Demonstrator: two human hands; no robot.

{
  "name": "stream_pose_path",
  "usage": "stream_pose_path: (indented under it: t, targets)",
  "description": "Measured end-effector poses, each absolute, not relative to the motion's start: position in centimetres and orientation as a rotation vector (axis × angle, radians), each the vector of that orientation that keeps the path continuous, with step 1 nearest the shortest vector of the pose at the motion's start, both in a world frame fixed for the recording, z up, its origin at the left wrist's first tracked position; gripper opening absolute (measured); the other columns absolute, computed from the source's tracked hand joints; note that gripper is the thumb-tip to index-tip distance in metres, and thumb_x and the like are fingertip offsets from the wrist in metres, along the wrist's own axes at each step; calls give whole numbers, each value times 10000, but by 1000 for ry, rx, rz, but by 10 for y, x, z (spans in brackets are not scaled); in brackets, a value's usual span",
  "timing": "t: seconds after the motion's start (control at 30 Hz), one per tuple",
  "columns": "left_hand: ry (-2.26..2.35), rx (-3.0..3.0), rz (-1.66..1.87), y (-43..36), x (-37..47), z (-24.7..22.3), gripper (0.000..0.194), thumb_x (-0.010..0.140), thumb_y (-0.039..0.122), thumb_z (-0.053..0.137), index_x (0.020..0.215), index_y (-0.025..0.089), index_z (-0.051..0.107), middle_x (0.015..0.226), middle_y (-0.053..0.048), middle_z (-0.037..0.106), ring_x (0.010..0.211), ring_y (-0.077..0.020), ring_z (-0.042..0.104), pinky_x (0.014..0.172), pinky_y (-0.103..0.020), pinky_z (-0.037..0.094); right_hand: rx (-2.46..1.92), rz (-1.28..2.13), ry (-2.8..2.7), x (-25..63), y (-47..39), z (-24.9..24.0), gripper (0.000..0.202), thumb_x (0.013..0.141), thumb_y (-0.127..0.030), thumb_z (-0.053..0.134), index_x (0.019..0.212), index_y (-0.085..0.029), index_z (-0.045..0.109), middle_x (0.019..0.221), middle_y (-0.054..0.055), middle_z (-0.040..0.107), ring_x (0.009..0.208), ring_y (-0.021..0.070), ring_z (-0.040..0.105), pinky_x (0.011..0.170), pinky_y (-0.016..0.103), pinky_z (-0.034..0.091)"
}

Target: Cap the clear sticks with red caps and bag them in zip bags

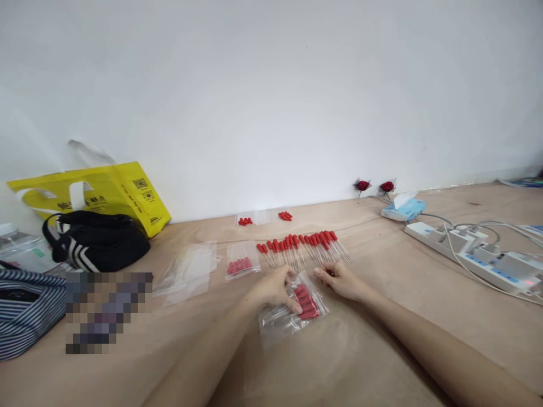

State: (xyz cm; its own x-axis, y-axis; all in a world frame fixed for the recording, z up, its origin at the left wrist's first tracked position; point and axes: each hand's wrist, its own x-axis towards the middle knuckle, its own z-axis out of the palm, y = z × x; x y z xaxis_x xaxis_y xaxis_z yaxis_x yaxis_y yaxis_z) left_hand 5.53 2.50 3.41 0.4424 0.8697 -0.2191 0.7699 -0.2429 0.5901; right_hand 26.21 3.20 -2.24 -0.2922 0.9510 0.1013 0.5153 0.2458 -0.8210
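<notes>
Spanning the near half of the clear plastic bag [275, 325], the left hand [271, 288] sets its thumb on the film beside the enclosed red elongated bulbs [307, 302], its other fingers [288, 271] reaching to the bag's far edge; thumb and fingers are spread apart. The bag lies flat on the light brown wooden bench [360, 362], between the two hands. Its long axis runs obliquely, from a loose end at the near left to an edge at the far right; the bulbs occupy the right part, their row slanting from far left to near right. The left hand is the nearer, in contact; the right hand [343, 281] sits just beside the bag's far right corner, its fingertips drawn close together. Whether they pinch anything cannot be told. Directly beyond the bag stand the nearest limits: two groups of loose red-bulbed droppers with thin clear stems [280, 254], stems directed toward the hands. To the far left of the bag is a filled transparent bag of red-bulbed droppers [242, 261]; farther left lies a pile of flat, translucent plastic bags [190, 274]. Bare bench surface extends on the near side of the bag and to its right, below the right forearm.
</notes>
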Motion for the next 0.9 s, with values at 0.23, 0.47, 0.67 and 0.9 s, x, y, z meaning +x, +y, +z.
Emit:
stream_pose_path:
  t: [0.23, 0.47, 0.67, 0.9]
  targets:
    - [1150, 1856, 315, 11, 33, 33, 307, 555, 350, 710, 760, 150, 598, 730, 21, 637, 726, -179, 589, 604, -228, 418, -1329, 907, -1908, 265, 36, -30, 391, 785, -485, 411, 569, -163, 465, 503, -28, 442, 469, 86, 386, 464, 216, 304]
    - [1143, 1403, 816, 7, -30, 40, 425, 544, 276, 739, 925, 159, 593, 945, -66, 672, 863, -223, 619, 746, -326, 468, -1349, 895, -1920, 266, 38, -35, 356, 775, -455, 441, 579, -161, 477, 503, -33, 420, 473, 82, 369, 450, 208, 278]
    - [1186, 1505, 1370, 39, -65, 67, 356, 546, 271, 737, 865, 131, 660, 895, -88, 691, 916, -253, 605, 851, -380, 442, -1319, 966, -1890, 266, 38, -36, 290, 730, -428, 508, 639, -154, 522, 558, -20, 473, 514, 90, 403, 475, 208, 309]
    - [1318, 1893, 1307, 92, -66, 20, 185, 540, 253, 677, 682, 138, 703, 943, -101, 666, 889, -263, 606, 800, -375, 470, -1311, 991, -1891, 267, 38, -36, 259, 727, -402, 512, 664, -154, 544, 577, -13, 495, 525, 94, 416, 487, 213, 320]
